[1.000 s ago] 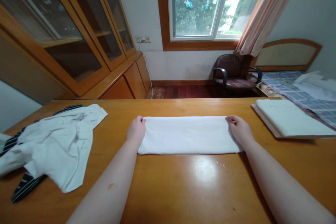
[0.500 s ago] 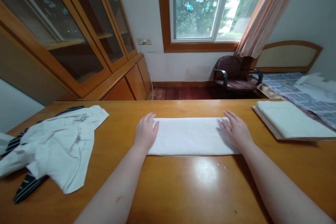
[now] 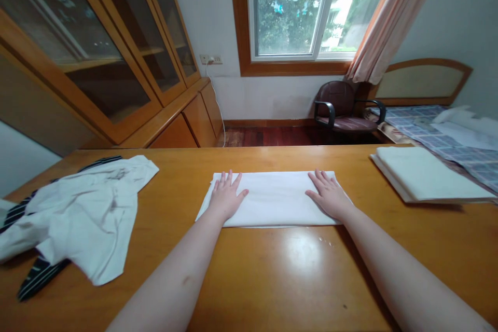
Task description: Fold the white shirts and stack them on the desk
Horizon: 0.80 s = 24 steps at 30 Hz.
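A white cloth, folded into a long flat rectangle, lies crosswise on the wooden table in front of me. My left hand rests flat on its left part with the fingers spread. On its right part lies my right hand, also flat and with fingers apart. Both palms face down, and neither hand grips the fabric. The cloth's left and right ends stick out past my hands.
A crumpled white garment with black striped fabric lies on the table's left. At the right sits a stack of folded white cloth. Beyond the table are a cabinet, an office chair and a bed.
Both hands have moved inward from the cloth's ends and now lie flat on top of it, fingers more spread. The view has shifted slightly.
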Available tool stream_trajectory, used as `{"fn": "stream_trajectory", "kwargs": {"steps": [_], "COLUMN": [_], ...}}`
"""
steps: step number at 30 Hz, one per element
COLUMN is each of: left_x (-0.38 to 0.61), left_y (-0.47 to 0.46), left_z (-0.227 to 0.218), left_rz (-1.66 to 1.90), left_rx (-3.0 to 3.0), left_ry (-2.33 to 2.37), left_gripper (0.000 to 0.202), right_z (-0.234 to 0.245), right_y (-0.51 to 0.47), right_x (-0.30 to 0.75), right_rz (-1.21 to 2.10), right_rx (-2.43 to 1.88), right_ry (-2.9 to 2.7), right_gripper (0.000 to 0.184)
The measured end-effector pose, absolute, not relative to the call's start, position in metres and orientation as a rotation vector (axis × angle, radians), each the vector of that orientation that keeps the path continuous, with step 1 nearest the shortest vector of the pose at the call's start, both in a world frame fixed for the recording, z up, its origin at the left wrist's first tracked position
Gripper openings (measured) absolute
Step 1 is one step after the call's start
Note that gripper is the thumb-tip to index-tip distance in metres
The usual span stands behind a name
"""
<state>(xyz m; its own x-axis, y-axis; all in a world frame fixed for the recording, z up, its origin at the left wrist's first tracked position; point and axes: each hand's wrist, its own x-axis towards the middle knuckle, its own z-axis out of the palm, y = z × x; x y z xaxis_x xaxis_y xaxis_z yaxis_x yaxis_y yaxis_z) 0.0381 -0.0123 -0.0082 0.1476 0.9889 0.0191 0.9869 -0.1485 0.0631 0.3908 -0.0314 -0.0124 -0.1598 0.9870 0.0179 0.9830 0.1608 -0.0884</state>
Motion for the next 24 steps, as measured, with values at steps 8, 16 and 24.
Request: {"fn": "stream_trajectory", "kwargs": {"steps": [8, 16, 24], "left_x": [0.031, 0.034, 0.033], "left_y": [-0.008, -0.005, -0.005], "left_z": [-0.011, -0.009, -0.003], "left_rz": [0.120, 0.108, 0.134], "left_rx": [2.172, 2.103, 2.045], "left_ry": [2.210, 2.307, 2.310], "left_gripper": [0.079, 0.080, 0.079], "right_z": [-0.016, -0.014, -0.013], "right_y": [-0.028, -0.021, -0.012], "right_x": [0.394, 0.392, 0.393], "right_rz": [0.111, 0.097, 0.137], "right_rx": [-2.257, -2.310, -2.295], "right_ry": [-2.121, -2.053, -1.999], "right_gripper": [0.081, 0.086, 0.080]}}
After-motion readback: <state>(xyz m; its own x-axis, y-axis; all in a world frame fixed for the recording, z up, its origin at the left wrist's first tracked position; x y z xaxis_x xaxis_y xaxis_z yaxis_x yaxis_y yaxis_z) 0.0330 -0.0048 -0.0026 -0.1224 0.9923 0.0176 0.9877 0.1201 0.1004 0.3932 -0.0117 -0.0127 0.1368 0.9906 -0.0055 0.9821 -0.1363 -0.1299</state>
